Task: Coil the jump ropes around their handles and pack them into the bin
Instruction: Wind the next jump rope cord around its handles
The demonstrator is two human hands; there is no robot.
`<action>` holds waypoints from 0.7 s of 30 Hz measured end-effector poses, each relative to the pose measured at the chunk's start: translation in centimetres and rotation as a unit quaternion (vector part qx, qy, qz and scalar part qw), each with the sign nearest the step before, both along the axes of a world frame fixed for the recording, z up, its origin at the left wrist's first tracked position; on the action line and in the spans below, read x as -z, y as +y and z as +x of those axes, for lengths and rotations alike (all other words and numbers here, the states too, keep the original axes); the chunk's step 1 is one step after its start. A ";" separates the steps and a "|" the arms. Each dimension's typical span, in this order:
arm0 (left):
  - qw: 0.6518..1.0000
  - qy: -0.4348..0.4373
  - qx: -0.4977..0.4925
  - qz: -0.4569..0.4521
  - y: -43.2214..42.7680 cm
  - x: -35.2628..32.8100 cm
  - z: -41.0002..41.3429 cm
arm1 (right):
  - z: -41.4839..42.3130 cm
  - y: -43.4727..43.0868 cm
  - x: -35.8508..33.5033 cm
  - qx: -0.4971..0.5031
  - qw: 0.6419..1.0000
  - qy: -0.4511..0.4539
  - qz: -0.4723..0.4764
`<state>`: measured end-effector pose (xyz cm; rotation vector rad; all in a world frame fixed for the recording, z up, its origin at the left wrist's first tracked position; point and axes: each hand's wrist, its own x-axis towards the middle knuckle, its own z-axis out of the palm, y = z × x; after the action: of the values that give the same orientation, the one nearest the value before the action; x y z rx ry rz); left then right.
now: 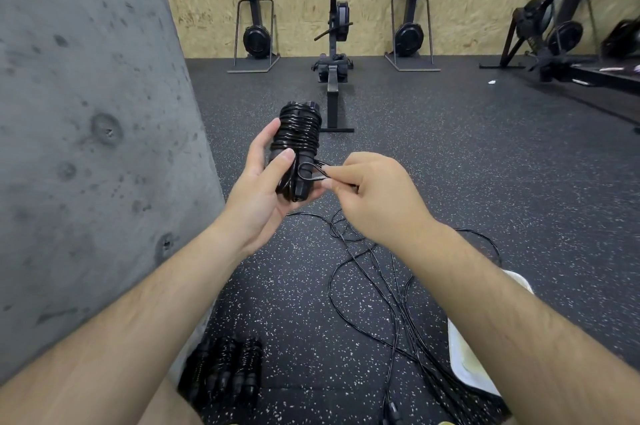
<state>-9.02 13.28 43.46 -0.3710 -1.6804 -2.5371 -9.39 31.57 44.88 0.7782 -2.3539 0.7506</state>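
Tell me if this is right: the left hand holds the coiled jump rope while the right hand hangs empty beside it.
Not quite. The head view shows the left hand holding the coiled jump rope, but the right hand is not empty: it pinches a loop of that rope.

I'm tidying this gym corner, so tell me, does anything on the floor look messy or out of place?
Yes: loose jump ropes lie tangled in crossing loops on the floor, uncoiled. A small white scrap also lies farther away on the right.
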 end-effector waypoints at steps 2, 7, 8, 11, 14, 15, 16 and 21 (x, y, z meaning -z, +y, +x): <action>1.000 0.006 -0.003 -0.002 0.2 0.0 0.1 | 0.2 0.0 -0.1 0.001 1.000 0.007 0.023; 1.000 0.002 -0.007 -0.005 0.7 -0.3 0.2 | 0.5 -0.6 0.6 -0.017 1.000 0.003 0.001; 1.000 -0.003 -0.002 -0.003 0.7 -0.2 0.2 | 0.5 -0.7 0.8 -0.011 1.000 0.005 0.001; 1.000 -0.019 0.013 0.014 0.9 0.0 0.2 | 0.6 -0.8 1.2 0.015 0.999 0.029 0.005; 0.999 -0.027 0.025 0.029 1.3 0.2 0.4 | 0.7 -0.8 1.2 0.035 0.998 0.045 -0.003; 0.999 -0.027 0.024 0.032 1.4 0.2 0.4 | 0.8 -0.8 1.1 0.036 0.998 0.051 -0.003; 0.999 -0.027 0.020 0.033 1.5 0.3 0.4 | 0.9 -0.9 1.0 0.032 0.998 0.056 -0.001; 0.998 -0.039 -0.019 0.036 1.8 0.0 0.4 | 1.9 -1.8 0.3 0.005 0.997 0.071 0.031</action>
<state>-8.63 15.13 43.45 -0.2371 -1.5995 -2.6083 -7.52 29.80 44.61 0.8169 -2.2598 0.6005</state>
